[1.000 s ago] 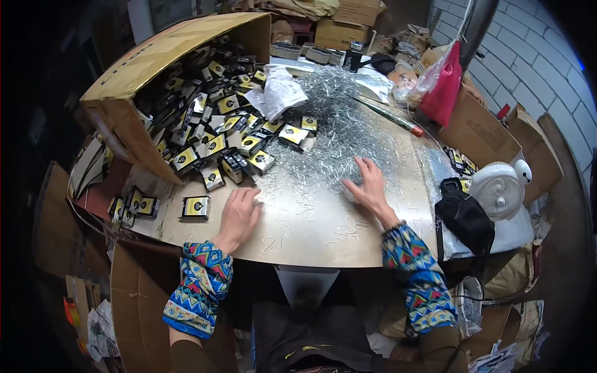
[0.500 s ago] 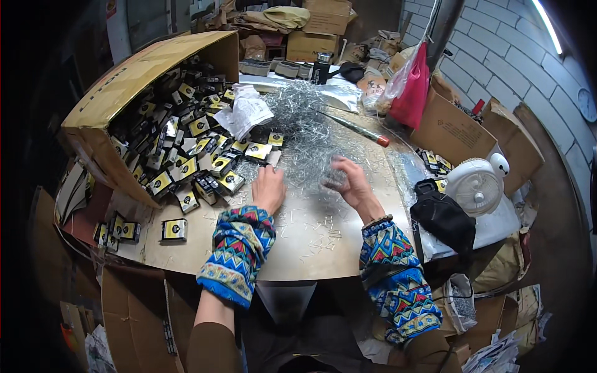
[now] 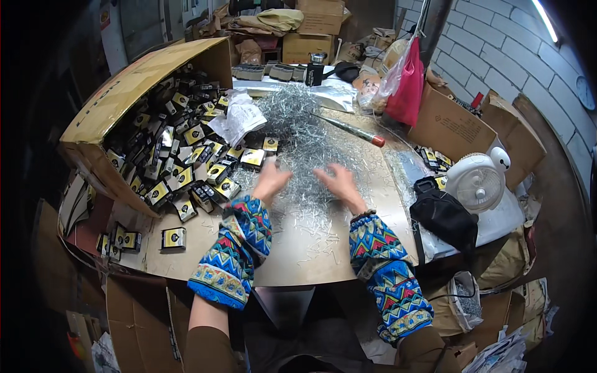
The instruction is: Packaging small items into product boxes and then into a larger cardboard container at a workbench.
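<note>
A heap of thin, silvery wire-like metal pieces [image 3: 292, 115] spreads over the middle of the table. My left hand [image 3: 271, 181] is at the left edge of the scattered pieces, thumb and fingers apart, close to a yellow-and-black small box [image 3: 252, 158]. Opposite it, my right hand [image 3: 341, 185] reaches into the loose pieces, its fingers spread and pointing inward. Neither hand shows anything gripped. Between them lie thin metal pieces, too fine to tell their exact kind. Patterned blue sleeve covers are on both my forearms.
A large carton [image 3: 93, 124] lies on its side at left, spilling several small boxes. Crumpled white paper [image 3: 239, 118] rests by them. A red-tipped pointed tool [image 3: 354, 129] lies beyond my right hand. At right are a black pouch [image 3: 443, 214] and a white fan [image 3: 477, 185].
My right hand has come down and inward toward the left one, into the metal pieces. My left hand has turned slightly, its fingers now spread more to the right.
</note>
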The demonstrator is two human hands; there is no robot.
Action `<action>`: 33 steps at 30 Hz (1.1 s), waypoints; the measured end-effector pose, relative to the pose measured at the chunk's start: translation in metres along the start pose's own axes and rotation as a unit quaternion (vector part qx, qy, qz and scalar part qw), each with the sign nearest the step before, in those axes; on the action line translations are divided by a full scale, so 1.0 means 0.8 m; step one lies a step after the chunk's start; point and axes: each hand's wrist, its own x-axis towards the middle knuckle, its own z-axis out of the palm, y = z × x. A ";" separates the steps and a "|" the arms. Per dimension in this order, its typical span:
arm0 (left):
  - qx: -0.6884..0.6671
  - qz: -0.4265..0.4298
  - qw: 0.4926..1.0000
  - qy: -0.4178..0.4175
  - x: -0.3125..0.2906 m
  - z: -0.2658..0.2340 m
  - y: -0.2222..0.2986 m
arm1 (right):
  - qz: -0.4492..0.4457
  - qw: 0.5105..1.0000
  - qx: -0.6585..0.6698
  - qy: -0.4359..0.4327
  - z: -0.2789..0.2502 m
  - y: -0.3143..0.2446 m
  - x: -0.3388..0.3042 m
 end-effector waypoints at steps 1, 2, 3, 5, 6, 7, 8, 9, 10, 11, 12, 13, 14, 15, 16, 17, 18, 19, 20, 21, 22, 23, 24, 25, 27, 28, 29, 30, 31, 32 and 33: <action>-0.063 -0.058 0.996 -0.003 -0.010 0.010 -0.010 | 0.027 0.997 0.007 -0.075 0.006 -0.009 -0.006; -0.128 -0.110 0.986 -0.011 -0.014 0.024 -0.009 | -0.012 0.997 -0.033 -0.075 0.015 -0.010 -0.009; -0.130 -0.105 0.986 -0.012 -0.009 0.028 -0.003 | 0.035 0.976 0.192 -0.095 0.019 -0.009 -0.006; -0.331 -0.088 0.934 -0.098 -0.009 0.027 0.001 | 0.081 0.902 0.406 -0.119 0.016 -0.019 -0.005; -0.333 -0.089 0.934 -0.095 -0.004 0.024 0.006 | 0.097 0.802 0.580 -0.104 0.009 -0.023 0.006; -0.372 -0.059 0.916 -0.135 -0.002 0.023 0.031 | 0.114 0.671 0.729 -0.077 0.001 -0.019 0.009; -0.408 -0.029 0.896 -0.171 -0.005 0.017 0.049 | 0.118 0.670 0.729 -0.075 0.002 -0.023 0.003; -0.407 -0.033 0.898 -0.165 -0.011 0.003 0.056 | 0.156 0.705 0.688 -0.074 0.009 -0.035 -0.002; -0.383 -0.020 0.911 -0.149 -0.014 -0.001 0.069 | 0.189 0.740 0.643 -0.066 0.010 -0.034 0.000; -0.358 -0.007 0.924 -0.132 -0.016 -0.002 0.077 | 0.181 0.692 0.690 -0.104 0.000 -0.028 0.011; -0.359 -0.006 0.924 -0.134 -0.017 -0.002 0.081 | 0.181 0.694 0.690 -0.102 -0.012 -0.021 0.020; -0.307 0.067 0.949 -0.022 -0.020 -0.009 0.078 | 0.161 0.631 0.748 -0.131 -0.025 -0.027 0.025; -0.248 0.138 0.955 0.085 -0.025 -0.012 0.072 | 0.142 0.564 0.799 -0.153 -0.032 -0.027 0.029; -0.152 0.193 0.963 0.110 -0.014 -0.008 0.042 | 0.132 0.664 0.728 -0.109 -0.027 -0.026 0.042; -0.043 0.157 0.986 0.047 -0.033 0.001 0.034 | 0.139 0.667 0.725 -0.100 -0.031 -0.014 0.047; 0.035 0.179 0.983 -0.014 -0.049 0.006 0.016 | 0.141 0.627 0.757 -0.115 -0.035 -0.024 0.051; 0.116 0.246 0.961 -0.058 -0.061 0.010 -0.011 | 0.142 0.586 0.787 -0.135 -0.039 -0.044 0.052; 0.194 0.231 0.949 -0.095 -0.080 0.018 -0.031 | 0.121 0.621 0.768 -0.104 -0.038 -0.066 0.043; 0.202 0.276 0.933 -0.111 -0.088 0.037 -0.033 | 0.119 0.625 0.765 -0.098 -0.037 -0.053 0.049; 0.224 0.332 0.911 -0.098 -0.094 0.051 -0.035 | 0.094 0.728 0.676 -0.063 -0.036 -0.041 0.056; 0.249 0.378 0.888 -0.079 -0.099 0.053 -0.037 | 0.068 0.814 0.575 -0.037 -0.032 -0.046 0.058; 0.248 0.374 0.890 -0.076 -0.096 0.054 -0.039 | 0.123 0.721 0.678 -0.074 -0.040 -0.045 0.059; 0.272 0.375 0.884 -0.062 -0.092 0.055 -0.040 | 0.124 0.721 0.677 -0.078 -0.039 -0.047 0.060; 0.294 0.380 0.875 -0.051 -0.087 0.058 -0.039 | 0.110 0.763 0.636 -0.042 -0.042 -0.047 0.059; 0.299 0.375 0.875 -0.060 -0.079 0.064 -0.039 | 0.070 0.794 0.604 -0.009 -0.039 -0.029 0.065; 0.311 0.361 0.877 -0.064 -0.074 0.060 -0.043 | 0.069 0.793 0.605 -0.019 -0.035 -0.039 0.062; 0.312 0.353 0.880 -0.059 -0.073 0.054 -0.045 | 0.082 0.808 0.581 -0.044 -0.032 -0.049 0.049; 0.352 0.328 0.874 -0.070 -0.072 0.048 -0.047 | 0.094 0.823 0.557 -0.069 -0.028 -0.060 0.035; 0.385 0.318 0.862 -0.088 -0.071 0.054 -0.036 | 0.051 0.887 0.453 -0.079 -0.024 -0.037 0.032; 0.382 0.323 0.861 -0.090 -0.072 0.055 -0.025 | -0.009 0.955 0.271 -0.117 -0.021 -0.010 0.032; 0.416 0.296 0.858 -0.053 -0.075 0.053 -0.018 | -0.153 0.986 0.060 -0.043 -0.006 0.008 0.020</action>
